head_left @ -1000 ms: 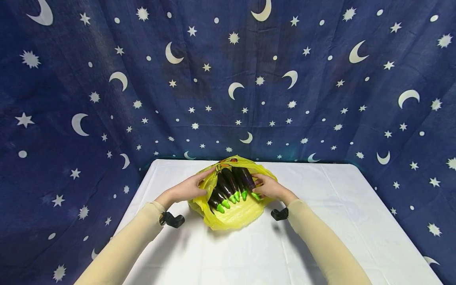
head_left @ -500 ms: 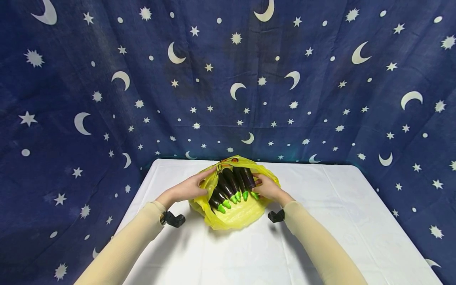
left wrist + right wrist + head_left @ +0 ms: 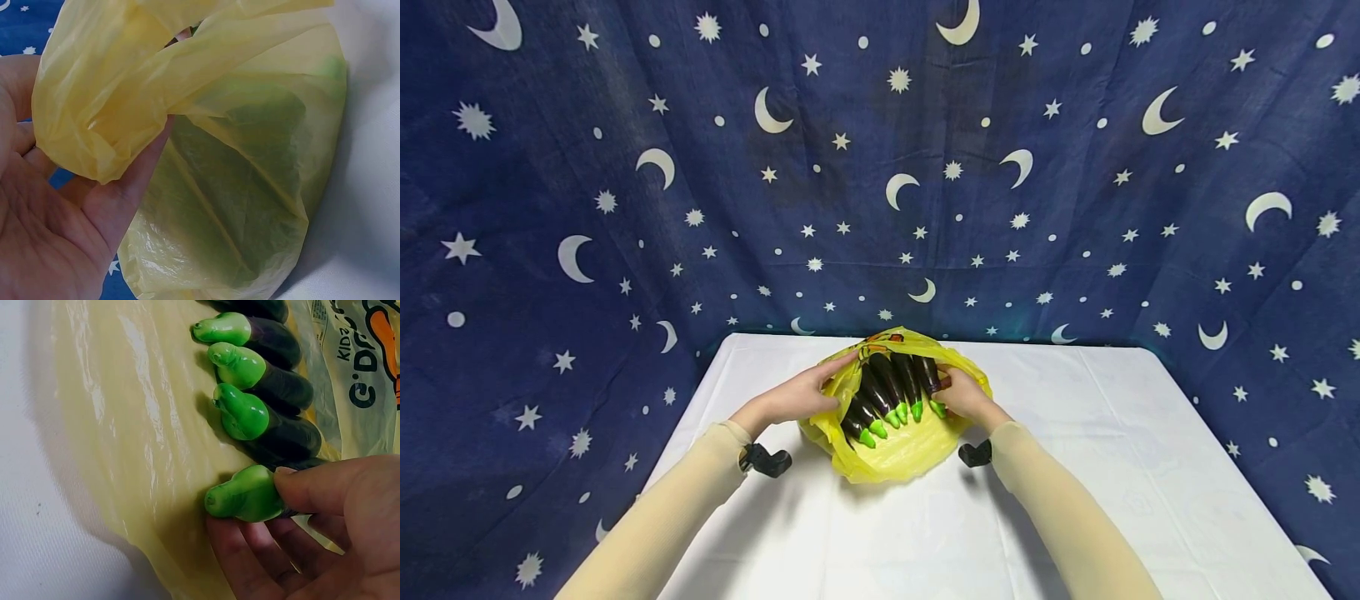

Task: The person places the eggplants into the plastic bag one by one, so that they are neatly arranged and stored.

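Observation:
A yellow plastic bag (image 3: 895,462) lies on its side with its mouth facing me. Inside, several glossy dark eggplants (image 3: 880,382) with green caps lie side by side, caps toward the opening. My left hand (image 3: 799,398) holds the left edge of the mouth; in the left wrist view, the bag's plastic (image 3: 106,94) hangs between thumb and fingers. At the right end of the row, my right hand (image 3: 964,397) grips the outermost eggplant (image 3: 250,495) just behind its cap, thumb on top and fingers beneath. My left fingertips are partly hidden by the plastic.
A white-covered table (image 3: 880,550) bears the bag near its far edge. Behind and at both sides hangs a dark blue curtain (image 3: 880,125) with moons and stars. Black wrist cameras (image 3: 765,460) sit below each hand. Printed lettering (image 3: 361,381) shows on the bag.
My right hand has shifted slightly left and farther into the bag around the rightmost eggplant. The left hand keeps its place at the bag's edge.

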A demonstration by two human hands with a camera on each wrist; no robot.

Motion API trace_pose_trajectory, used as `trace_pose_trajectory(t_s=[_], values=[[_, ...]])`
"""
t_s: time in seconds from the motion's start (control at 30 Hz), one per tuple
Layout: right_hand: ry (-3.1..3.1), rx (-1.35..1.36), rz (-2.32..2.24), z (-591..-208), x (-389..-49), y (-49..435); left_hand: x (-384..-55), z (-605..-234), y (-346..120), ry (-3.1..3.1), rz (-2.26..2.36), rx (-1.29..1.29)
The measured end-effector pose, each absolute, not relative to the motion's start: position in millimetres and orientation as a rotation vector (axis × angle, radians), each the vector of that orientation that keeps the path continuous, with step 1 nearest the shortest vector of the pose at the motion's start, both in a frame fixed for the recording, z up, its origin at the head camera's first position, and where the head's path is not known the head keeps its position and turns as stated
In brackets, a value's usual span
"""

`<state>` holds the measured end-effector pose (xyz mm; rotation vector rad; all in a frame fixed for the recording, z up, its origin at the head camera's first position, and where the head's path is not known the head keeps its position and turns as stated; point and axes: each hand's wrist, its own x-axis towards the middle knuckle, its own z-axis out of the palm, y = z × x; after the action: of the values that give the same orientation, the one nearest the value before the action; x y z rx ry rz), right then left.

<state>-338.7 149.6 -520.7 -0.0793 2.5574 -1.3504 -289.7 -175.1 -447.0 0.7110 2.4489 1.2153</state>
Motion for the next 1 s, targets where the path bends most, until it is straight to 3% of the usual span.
trace_pose_trajectory(t_s=[1.0], values=[[2.632,-0.028,-1.266,-527.1,-340.4,146.0,-290.9,-449.1,-175.0,2.464,1.190,0.736]])
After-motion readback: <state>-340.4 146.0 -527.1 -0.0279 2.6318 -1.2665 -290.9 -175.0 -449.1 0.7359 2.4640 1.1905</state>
